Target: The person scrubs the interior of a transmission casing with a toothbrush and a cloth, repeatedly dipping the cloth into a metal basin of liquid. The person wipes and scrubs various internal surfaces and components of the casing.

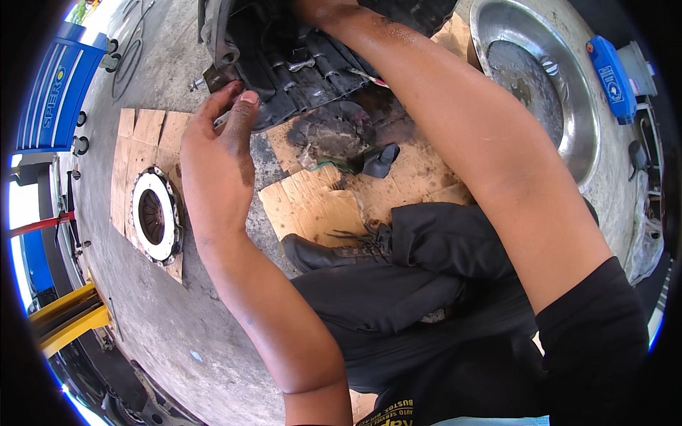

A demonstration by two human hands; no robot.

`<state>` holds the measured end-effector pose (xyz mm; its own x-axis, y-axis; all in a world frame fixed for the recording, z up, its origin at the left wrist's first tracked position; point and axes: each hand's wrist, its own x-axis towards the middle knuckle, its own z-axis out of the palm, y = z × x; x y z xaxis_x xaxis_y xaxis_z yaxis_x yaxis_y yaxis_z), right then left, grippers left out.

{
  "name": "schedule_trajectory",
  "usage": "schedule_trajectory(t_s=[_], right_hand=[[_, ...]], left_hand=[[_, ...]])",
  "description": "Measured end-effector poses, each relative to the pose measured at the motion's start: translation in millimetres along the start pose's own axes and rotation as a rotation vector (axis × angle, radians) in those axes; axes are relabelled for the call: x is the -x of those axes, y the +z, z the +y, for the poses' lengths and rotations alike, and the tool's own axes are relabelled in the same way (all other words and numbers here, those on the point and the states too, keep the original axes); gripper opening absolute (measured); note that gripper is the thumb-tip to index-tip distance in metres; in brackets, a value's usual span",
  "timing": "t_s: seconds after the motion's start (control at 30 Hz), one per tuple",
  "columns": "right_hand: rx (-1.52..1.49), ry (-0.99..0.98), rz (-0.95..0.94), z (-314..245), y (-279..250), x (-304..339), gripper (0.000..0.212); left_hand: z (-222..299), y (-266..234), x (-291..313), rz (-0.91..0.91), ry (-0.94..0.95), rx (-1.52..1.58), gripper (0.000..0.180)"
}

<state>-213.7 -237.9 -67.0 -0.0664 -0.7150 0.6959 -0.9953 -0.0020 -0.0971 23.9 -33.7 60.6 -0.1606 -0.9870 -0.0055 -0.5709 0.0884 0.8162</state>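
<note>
- Dark ribbed assembly [283, 85], just ahead of the left hand [224, 135], partly hidden by the right forearm [455, 113].
- Hands apart: left at its edge, right hand [318, 10] above; grips, I can't tell.
- Ringed disc [152, 215] left, steel basin [584, 121] right.

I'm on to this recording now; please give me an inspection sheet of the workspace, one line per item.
Surface: grey concrete floor, partly covered by stained cardboard.
Things at hand: a large dark ribbed housing, cut off by the top edge.
Clutter: a ring-shaped disc part on cardboard at left; a dark crumpled clump below the housing; a metal basin at right, wet-looking inside.
Hands: left hand at the housing's left edge, grip unclear; right hand at the top edge, mostly hidden.
Cables: a dark cable or hose, curled on the floor at upper left.
Surroundings: blue cabinet at left, blue container at right.
</note>
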Motion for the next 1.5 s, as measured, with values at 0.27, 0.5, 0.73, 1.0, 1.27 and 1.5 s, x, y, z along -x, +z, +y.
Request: schedule_trajectory(t_s=[0.27,0.5,0.73,1.0,1.27,1.5], right_hand=[[-0.050,0.019,0.041,20.1,-48.6,14.7,0.026],[-0.172,0.003,-0.008,4.9,-74.9,1.7,0.028],[-0.238,0.273,-0.128,-8.4,-51.3,-2.2,0.032],[-0.402,0.217,-0.138,4.1,-111.8,19.0,0.031],[-0.096,0.043,0.221,-2.3,-23.0,21.1,0.028],[-0.065,0.083,-0.027,10.7,-57.2,14.8,0.023]], left_hand=[[-0.1,3.7,-1.8,0.036,0.004,-0.098,0.054],[-2.3,4.3,-2.5,0.027,0.004,-0.102,0.054],[-3.3,4.1,-2.4,0.031,-0.008,0.002,0.049],[-0.4,4.9,0.6,0.044,-0.002,-0.006,0.049],[-0.1,3.8,-1.3,0.052,-0.029,-0.070,0.053],[-0.1,5.5,0.4,0.056,-0.012,-0.036,0.052]])
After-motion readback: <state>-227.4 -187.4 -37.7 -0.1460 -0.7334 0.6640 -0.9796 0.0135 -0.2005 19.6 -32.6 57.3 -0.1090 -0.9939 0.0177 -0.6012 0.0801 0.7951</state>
